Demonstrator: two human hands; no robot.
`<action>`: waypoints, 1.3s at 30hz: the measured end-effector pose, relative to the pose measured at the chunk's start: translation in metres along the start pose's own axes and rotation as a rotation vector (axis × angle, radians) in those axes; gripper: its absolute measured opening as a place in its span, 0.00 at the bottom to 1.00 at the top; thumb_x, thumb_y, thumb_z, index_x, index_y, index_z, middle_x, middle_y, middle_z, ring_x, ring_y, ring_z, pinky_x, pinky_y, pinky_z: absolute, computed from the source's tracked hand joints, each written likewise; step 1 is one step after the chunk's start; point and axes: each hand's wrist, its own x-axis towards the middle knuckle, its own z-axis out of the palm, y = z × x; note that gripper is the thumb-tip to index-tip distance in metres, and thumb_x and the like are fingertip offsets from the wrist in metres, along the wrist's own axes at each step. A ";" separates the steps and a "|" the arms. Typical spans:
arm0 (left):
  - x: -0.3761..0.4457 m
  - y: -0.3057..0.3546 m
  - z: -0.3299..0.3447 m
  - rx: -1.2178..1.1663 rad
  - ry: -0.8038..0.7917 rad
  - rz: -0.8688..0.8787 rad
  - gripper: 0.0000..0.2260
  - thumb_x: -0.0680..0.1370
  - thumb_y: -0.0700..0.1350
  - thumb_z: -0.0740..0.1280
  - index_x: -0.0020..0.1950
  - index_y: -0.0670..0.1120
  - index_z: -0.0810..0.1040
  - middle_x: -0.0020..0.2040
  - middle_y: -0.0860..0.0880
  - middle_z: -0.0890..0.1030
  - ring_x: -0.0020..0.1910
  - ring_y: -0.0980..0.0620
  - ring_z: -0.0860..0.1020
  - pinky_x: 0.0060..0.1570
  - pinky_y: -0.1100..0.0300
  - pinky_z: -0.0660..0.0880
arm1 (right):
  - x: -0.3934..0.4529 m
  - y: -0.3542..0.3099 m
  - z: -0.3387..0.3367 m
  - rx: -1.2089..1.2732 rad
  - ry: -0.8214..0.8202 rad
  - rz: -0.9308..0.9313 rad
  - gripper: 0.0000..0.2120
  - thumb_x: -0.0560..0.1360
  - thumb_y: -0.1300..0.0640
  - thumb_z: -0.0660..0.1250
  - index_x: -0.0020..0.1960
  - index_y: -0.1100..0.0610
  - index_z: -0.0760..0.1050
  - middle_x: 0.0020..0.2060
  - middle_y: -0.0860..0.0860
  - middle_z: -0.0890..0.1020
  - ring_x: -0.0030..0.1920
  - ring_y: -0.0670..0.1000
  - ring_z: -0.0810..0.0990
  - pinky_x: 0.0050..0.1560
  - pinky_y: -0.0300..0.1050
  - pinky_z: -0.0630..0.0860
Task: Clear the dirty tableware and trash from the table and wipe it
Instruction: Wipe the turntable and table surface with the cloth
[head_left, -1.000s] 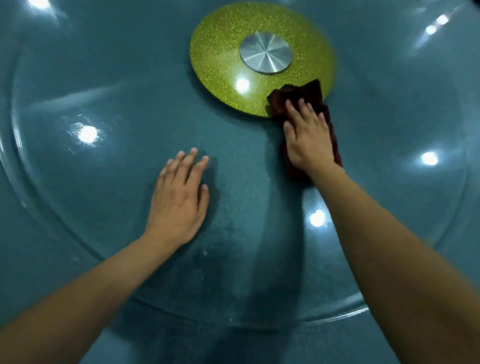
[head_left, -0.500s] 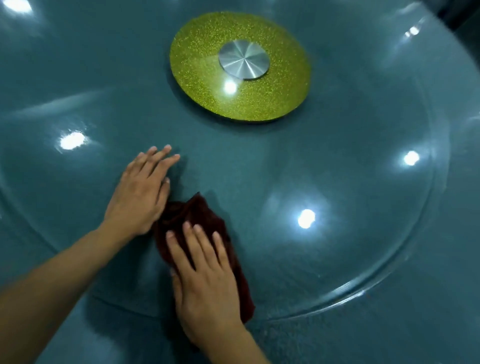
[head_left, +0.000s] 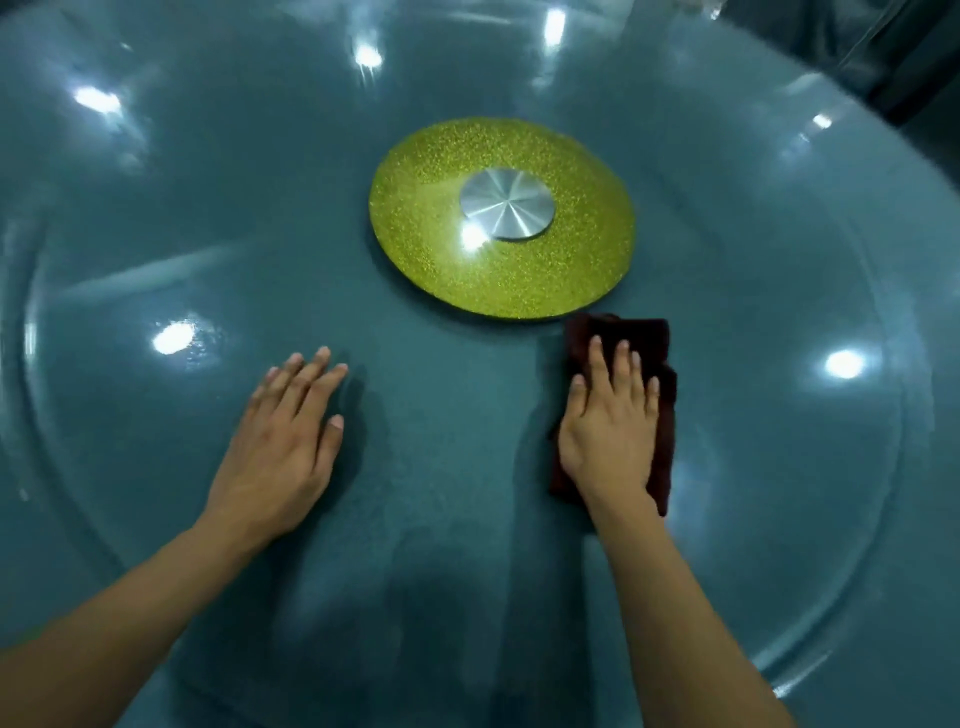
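A dark red cloth (head_left: 644, 338) lies on the round glass turntable (head_left: 441, 415) of a teal table, just in front of the right part of the glittery green centre disc (head_left: 431, 228). My right hand (head_left: 610, 426) presses flat on the cloth, fingers pointing away from me, covering most of it. My left hand (head_left: 283, 441) rests flat on the glass to the left, fingers together, holding nothing. No tableware or trash is in view.
A silver metal cap (head_left: 506, 203) sits in the middle of the green disc. The turntable's glass rim (head_left: 852, 519) curves around at the right and left. The teal table (head_left: 909, 623) extends beyond it. Ceiling lights reflect on the surface.
My right hand pulled the cloth from the disc's edge toward me beside my left hand, then pushed it back out to the right, near the disc. My left hand stayed flat on the glass.
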 end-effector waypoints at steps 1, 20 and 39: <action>-0.001 0.002 0.000 -0.001 0.006 -0.011 0.24 0.84 0.52 0.51 0.78 0.46 0.65 0.80 0.46 0.63 0.80 0.44 0.58 0.79 0.45 0.53 | 0.013 -0.025 0.008 -0.009 -0.015 -0.107 0.26 0.83 0.47 0.46 0.81 0.49 0.55 0.81 0.53 0.57 0.80 0.52 0.53 0.80 0.54 0.45; 0.182 -0.052 -0.005 0.099 0.127 -0.214 0.26 0.82 0.55 0.50 0.78 0.48 0.64 0.79 0.43 0.64 0.78 0.41 0.61 0.78 0.42 0.55 | 0.344 -0.054 0.017 -0.054 -0.039 0.031 0.27 0.84 0.50 0.49 0.81 0.54 0.54 0.80 0.58 0.55 0.80 0.57 0.52 0.79 0.59 0.47; 0.188 -0.052 -0.004 0.088 0.116 -0.192 0.26 0.82 0.55 0.49 0.79 0.51 0.62 0.80 0.46 0.62 0.80 0.44 0.57 0.79 0.44 0.52 | 0.373 -0.065 0.017 -0.136 -0.024 -0.121 0.29 0.81 0.48 0.50 0.79 0.58 0.60 0.77 0.63 0.61 0.76 0.64 0.61 0.75 0.63 0.57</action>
